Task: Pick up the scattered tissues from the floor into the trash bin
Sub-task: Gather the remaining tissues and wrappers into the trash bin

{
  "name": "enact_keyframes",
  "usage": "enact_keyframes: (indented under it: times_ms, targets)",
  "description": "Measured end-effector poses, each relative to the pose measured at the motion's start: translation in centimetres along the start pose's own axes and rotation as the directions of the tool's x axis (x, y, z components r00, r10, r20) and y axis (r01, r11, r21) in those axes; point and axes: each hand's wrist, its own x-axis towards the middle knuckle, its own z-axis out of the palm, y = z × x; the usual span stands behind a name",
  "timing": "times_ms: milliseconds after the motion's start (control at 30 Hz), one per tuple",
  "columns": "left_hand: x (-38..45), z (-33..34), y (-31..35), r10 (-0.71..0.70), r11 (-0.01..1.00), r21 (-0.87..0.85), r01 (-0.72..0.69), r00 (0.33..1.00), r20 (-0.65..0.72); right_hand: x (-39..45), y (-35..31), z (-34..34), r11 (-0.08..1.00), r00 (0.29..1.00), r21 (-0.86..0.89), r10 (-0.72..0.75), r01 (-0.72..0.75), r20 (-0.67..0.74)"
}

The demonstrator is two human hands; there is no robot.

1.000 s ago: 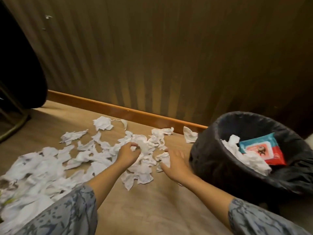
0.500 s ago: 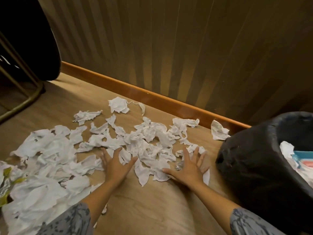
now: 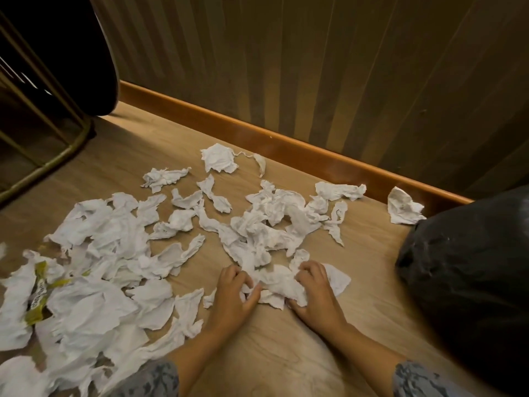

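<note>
Several crumpled white tissues lie scattered over the wooden floor, with a dense heap at the left and a looser cluster in the middle. My left hand and my right hand press down side by side on a bunch of tissues, fingers curled into it from both sides. The trash bin, lined with a black bag, stands at the right edge; its opening is out of view. One single tissue lies by the skirting next to the bin.
A striped wall with an orange-brown skirting board closes the far side. A dark rounded object and a brass-coloured metal frame stand at the upper left. A yellow-green wrapper lies among the left heap. Bare floor shows between my forearms.
Both hands were flat with fingers spread; now they have drawn together and curled around a bunch of tissues. The view has shifted left, so the bin's opening has left the frame.
</note>
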Motion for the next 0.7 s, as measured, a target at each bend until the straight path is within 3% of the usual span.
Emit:
enact_keyframes:
  times_ms: [167, 267, 333, 433, 567, 633, 700]
  targets:
    - [-0.3, -2.2, 1.4, -0.199, 0.955, -0.233, 0.183, 0.979, -0.05, -0.3, -0.9, -2.4, 0.973, 0.977, 0.213, 0.129, -0.092, -0.171]
    - [0.2, -2.9, 3.7, -0.22, 0.899, -0.4, 0.178, 0.974, -0.061, 0.4, -2.2, -3.9, 0.926, 0.941, 0.352, 0.233, -0.137, -0.247]
    - [0.7, -3.0, 4.8, -0.242, 0.883, -0.434, 0.177, 0.965, -0.098, 1.0, -2.7, -4.8, 0.933, 0.923, 0.345, 0.217, -0.101, -0.318]
    - [0.7, -2.5, 4.9, -0.285, 0.904, -0.369, 0.217, 0.949, -0.138, 1.6, -3.3, -6.0, 0.906, 0.87, 0.403, 0.297, -0.127, -0.393]
    - [-0.6, -1.1, 2.3, -0.248, 0.954, -0.167, 0.247, 0.969, 0.018, 0.8, -2.2, -7.0, 0.856, 0.824, 0.407, 0.464, -0.32, -0.327]
    - [-2.1, -0.3, 1.3, -0.215, 0.976, -0.012, 0.217, 0.973, 0.079, -0.8, -1.3, -7.3, 0.869, 0.849, 0.304, 0.467, -0.39, -0.246]
    - [-4.1, 0.3, 1.5, -0.229, 0.971, 0.09, 0.222, 0.97, 0.084, -3.3, 0.0, -7.0, 0.897, 0.88, 0.026, 0.437, -0.441, -0.187]
